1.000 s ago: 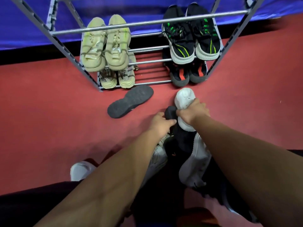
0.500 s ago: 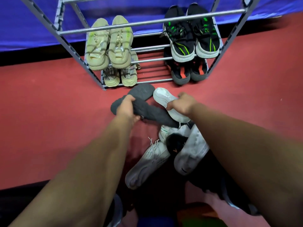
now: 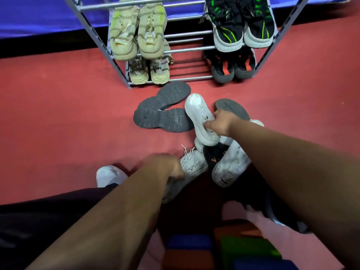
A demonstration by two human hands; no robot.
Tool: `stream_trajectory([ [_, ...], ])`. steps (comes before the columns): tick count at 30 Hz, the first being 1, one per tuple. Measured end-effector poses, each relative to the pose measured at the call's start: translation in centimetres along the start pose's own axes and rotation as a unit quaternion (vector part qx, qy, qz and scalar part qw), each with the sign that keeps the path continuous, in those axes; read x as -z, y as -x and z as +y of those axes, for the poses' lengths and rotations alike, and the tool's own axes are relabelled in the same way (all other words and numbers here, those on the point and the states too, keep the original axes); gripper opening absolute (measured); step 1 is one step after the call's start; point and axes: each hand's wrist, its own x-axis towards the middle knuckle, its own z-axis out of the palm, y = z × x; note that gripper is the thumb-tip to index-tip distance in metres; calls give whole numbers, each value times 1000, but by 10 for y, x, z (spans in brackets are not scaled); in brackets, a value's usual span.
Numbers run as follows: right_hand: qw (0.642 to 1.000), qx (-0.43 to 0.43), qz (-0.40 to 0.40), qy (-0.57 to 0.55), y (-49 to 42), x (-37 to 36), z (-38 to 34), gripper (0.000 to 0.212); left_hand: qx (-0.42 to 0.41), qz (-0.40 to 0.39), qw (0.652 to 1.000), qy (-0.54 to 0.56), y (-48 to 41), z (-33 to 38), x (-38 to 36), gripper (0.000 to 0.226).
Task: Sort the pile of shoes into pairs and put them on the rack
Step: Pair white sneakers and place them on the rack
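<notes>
My right hand [image 3: 221,123] grips a white sneaker [image 3: 198,115] by its side, toe pointing toward the rack. My left hand [image 3: 165,164] is closed on a white laced sneaker [image 3: 191,165] lower in the pile. Two dark shoes lie sole-up on the red floor, one [image 3: 173,94] near the rack and one [image 3: 161,119] crossing it. A third grey sole [image 3: 231,109] shows behind my right hand. Another white shoe [image 3: 231,166] and a black shoe with an orange mark [image 3: 214,156] lie in the pile. The metal rack [image 3: 109,47] stands ahead.
On the rack, two beige pairs [image 3: 136,36] sit at left, a black-and-green pair [image 3: 241,24] upper right, a black-and-orange pair [image 3: 232,69] below. The rack's middle has bare bars. My own white shoe [image 3: 110,175] rests bottom left. Coloured blocks [image 3: 224,248] lie below.
My left hand let go of the second dark shoe beside the first, sole-up, and drew back to the laced white sneaker. My right hand keeps the white sneaker, shifted slightly right.
</notes>
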Motion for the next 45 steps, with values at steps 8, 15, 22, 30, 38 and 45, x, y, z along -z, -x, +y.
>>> stream_trajectory([
  [8, 999, -27, 0, -47, -1, -17, 0, 52, -55, 74, 996, 5, -6, -16, -10, 53],
  [15, 995, -43, -2, -91, -3, -6, -2, 50, -74, 0, 997, 17, 9, -18, 42, 35],
  [22, 996, -54, 10, -74, -12, 4, -23, 24, -51, -19, 996, 69, 37, -64, 118, 10],
  [30, 991, -43, 25, -123, -9, 5, -7, 22, -70, 118, 902, 409, 20, -88, 118, 29],
  [38, 967, -65, 103, -225, -3, 7, -11, 30, -35, 97, 845, 525, -9, -31, 63, 37],
  [45, 982, -93, 98, -129, -12, 15, -4, 33, -9, 128, 912, 391, -21, -30, 67, 26],
])
